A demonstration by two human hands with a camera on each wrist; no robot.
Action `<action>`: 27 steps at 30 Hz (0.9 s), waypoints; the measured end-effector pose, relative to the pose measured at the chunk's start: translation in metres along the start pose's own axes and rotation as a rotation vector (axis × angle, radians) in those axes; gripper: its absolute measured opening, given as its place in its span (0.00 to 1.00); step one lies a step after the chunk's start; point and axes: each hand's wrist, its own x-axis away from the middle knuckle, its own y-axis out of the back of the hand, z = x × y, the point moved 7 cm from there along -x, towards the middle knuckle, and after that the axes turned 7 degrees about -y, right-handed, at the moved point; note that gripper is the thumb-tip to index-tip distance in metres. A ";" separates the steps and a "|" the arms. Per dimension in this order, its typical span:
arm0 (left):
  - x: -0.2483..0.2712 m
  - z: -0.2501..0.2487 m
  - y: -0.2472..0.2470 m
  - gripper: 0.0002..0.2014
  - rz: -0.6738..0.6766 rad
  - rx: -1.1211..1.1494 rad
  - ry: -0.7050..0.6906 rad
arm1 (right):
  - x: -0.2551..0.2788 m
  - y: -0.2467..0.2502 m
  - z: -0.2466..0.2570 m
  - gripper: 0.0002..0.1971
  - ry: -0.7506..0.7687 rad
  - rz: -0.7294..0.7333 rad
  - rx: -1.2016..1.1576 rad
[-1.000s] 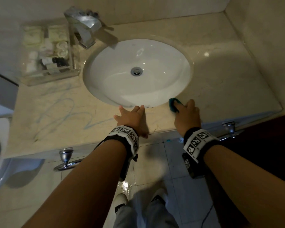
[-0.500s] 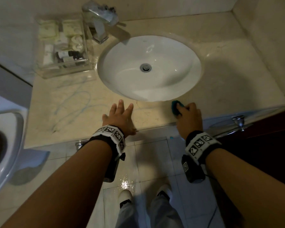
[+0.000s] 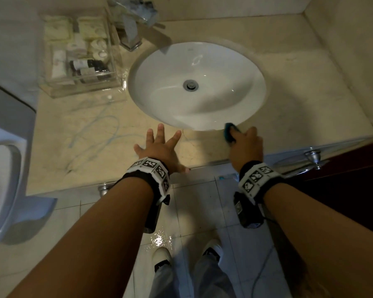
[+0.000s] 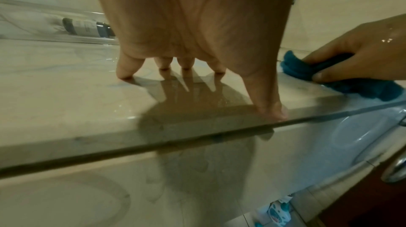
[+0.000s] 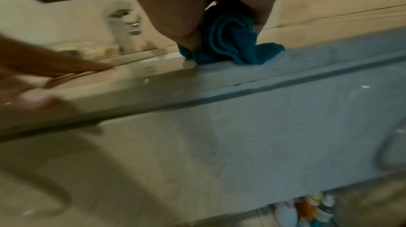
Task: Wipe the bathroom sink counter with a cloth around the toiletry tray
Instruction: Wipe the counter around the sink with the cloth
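- My right hand (image 3: 246, 147) grips one teal cloth (image 3: 229, 132) on the surface (image 3: 299, 93)
- My left hand (image 3: 158, 147) lies spread flat, holding nothing
- One toiletry tray (image 3: 80, 91), one sink (image 3: 235, 67)

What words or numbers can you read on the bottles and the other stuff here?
None can be read.
Dark bottle in the toiletry tray: its label is too blurred.
Bottles on the floor: too blurred.
Wristbands: only black-and-white square patterns, no letters.
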 end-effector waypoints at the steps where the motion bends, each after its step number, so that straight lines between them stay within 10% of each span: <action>1: 0.000 -0.001 0.001 0.58 0.001 -0.006 0.007 | 0.007 -0.010 0.009 0.15 0.033 0.037 -0.042; 7: 0.002 -0.003 0.003 0.56 0.012 -0.024 -0.001 | 0.005 -0.020 0.023 0.17 0.351 0.149 0.209; 13: 0.002 -0.006 0.004 0.56 0.018 -0.017 -0.014 | 0.000 -0.022 0.020 0.16 0.082 0.055 0.088; 19: 0.002 -0.006 0.004 0.55 0.014 -0.020 -0.009 | 0.053 -0.056 0.062 0.24 0.493 0.172 0.275; 27: 0.001 -0.006 0.004 0.56 0.028 -0.007 -0.007 | -0.012 0.000 0.001 0.18 0.094 -0.019 0.085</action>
